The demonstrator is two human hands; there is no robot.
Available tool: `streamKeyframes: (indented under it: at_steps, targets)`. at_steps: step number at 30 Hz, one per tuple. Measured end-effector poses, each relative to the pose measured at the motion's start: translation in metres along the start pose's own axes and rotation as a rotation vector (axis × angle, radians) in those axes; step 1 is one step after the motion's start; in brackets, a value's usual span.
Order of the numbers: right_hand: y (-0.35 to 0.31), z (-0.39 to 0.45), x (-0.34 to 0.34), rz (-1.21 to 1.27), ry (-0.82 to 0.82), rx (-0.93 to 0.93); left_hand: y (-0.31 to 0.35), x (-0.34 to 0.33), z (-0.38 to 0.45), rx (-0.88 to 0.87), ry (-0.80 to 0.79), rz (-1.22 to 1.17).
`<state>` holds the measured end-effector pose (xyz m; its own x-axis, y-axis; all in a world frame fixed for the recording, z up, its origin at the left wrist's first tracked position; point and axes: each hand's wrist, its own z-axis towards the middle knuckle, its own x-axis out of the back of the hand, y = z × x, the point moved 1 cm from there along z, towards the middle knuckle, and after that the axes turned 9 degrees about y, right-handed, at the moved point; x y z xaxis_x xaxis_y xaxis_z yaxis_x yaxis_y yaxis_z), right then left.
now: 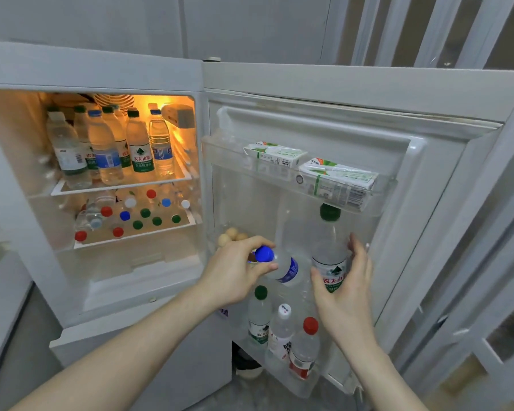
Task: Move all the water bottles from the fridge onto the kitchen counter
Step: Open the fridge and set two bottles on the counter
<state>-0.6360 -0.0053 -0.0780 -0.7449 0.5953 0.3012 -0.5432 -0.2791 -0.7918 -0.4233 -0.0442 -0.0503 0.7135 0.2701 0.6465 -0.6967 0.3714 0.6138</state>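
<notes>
L hand [238, 274] pinching blue-cap bottle [282, 266] at neck, long axis tilting cap-left. R hand [343, 287] curling round upright green-cap bottle [330, 250], nr door's right edge. Both clearing door shelf [301, 387]; counter out of view.

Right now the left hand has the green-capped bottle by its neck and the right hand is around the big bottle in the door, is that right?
Not quite: the bottle that the left hand holds by its neck has a blue cap, not green. The head view shows it. The right hand is indeed around the big bottle in the door.
</notes>
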Motion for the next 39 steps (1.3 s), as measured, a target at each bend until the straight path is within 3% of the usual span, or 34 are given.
streamKeyframes:
  at_steps: [4, 8, 12, 17, 23, 28, 39]
  targets:
    - [0.012, 0.024, 0.001, 0.057, -0.093, 0.029, 0.007, -0.007, 0.001, 0.059, 0.051, 0.028]
    - [0.023, 0.041, 0.0, 0.079, -0.264, 0.06, 0.021, -0.009, -0.005, 0.126, 0.176, 0.046]
    - [0.024, 0.05, 0.0, 0.191, -0.336, 0.083, 0.034, 0.002, -0.022, 0.204, 0.344, 0.012]
    - [0.012, 0.043, -0.003, 0.304, -0.45, 0.184, 0.053, 0.04, -0.061, 0.277, 0.536, 0.022]
    - [-0.054, 0.007, -0.021, 0.506, -0.576, 0.365, 0.068, 0.108, -0.155, 0.447, 0.69, 0.176]
    - [-0.122, -0.071, -0.041, 0.689, -0.875, 0.39, 0.083, 0.16, -0.26, 0.634, 0.828, 0.286]
    - [-0.249, -0.361, -0.015, 0.82, -1.527, 0.449, 0.176, 0.241, -0.575, 1.054, 1.041, 0.681]
